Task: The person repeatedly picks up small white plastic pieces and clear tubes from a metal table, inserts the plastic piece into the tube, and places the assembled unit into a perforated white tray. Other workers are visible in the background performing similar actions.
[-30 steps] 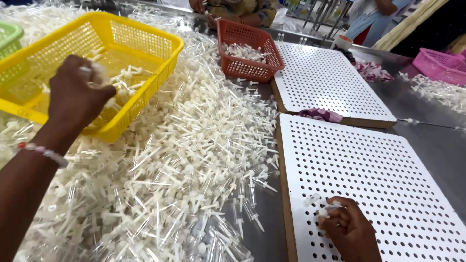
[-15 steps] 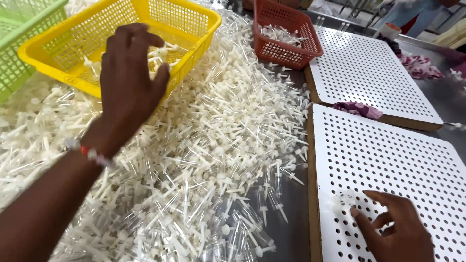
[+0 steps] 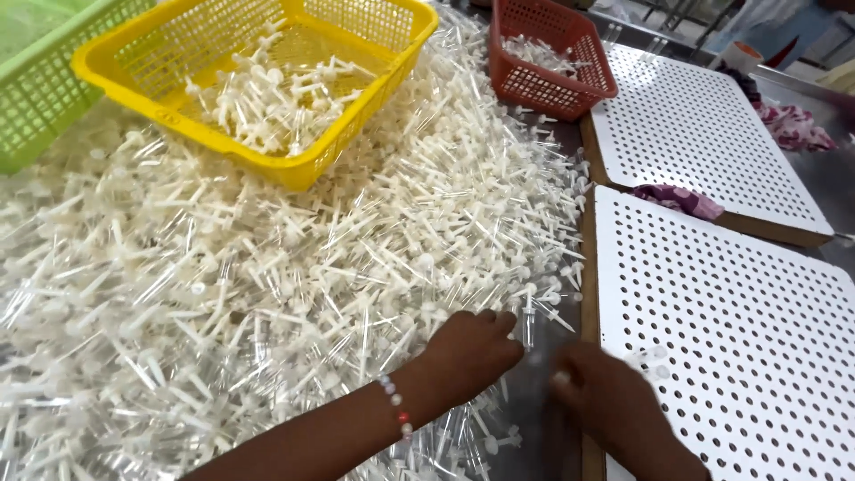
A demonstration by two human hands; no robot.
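Left hand (image 3: 468,352) dropped from basket onto white stems (image 3: 267,294).

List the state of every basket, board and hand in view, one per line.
Yellow basket: partly filled with white plastic pieces.
Red basket: holds a few pieces.
Green basket: contents unclear.
Near perforated board: holes nearly all empty.
Left hand: resting on the white pile.
Right hand: blurred, at the board's edge.
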